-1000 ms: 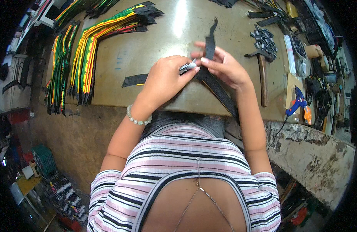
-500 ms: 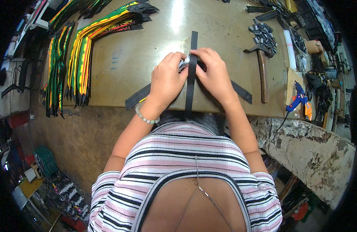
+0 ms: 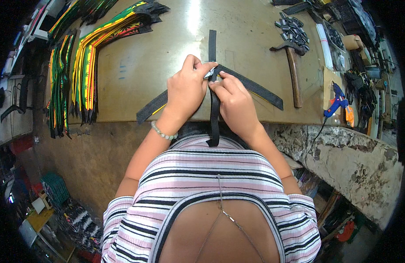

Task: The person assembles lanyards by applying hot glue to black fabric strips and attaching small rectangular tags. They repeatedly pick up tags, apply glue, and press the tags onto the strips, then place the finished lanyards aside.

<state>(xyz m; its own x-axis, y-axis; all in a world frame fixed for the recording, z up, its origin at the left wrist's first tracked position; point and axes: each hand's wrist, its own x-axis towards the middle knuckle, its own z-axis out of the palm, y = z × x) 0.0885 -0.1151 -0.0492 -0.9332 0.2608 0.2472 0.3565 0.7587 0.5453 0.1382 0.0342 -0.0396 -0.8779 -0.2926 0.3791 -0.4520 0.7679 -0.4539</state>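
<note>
Bent into an angle on the tabletop, a black webbing strap with a yellow edge [image 3: 257, 89] passes under my hands, and one end comes out on each side. A narrower black strap [image 3: 215, 115] crosses it, running from the table down over the front edge towards my shirt. At the bend, my left hand [image 3: 187, 90] pinches the wide strap, with a small white and silvery piece [image 3: 210, 72] showing at its fingertips; its kind is unclear. My right hand [image 3: 233, 98] is closed, its thumb and fingertips gripping the narrow strap just below the crossing.
Stacks of bent straps with colourful patterns [image 3: 86, 70] lie at the left. On the right are a hammer [image 3: 293, 79], a pile of small dark buckles [image 3: 294, 33], white sticks [image 3: 324, 41] and a blue glue gun [image 3: 338, 101] with its cord hanging over the table edge.
My right hand has moved down and turned, uncovering the wide strap's right arm. The narrow strap's near end now hangs lower, over my shirt. The left hand stays at the bend.
</note>
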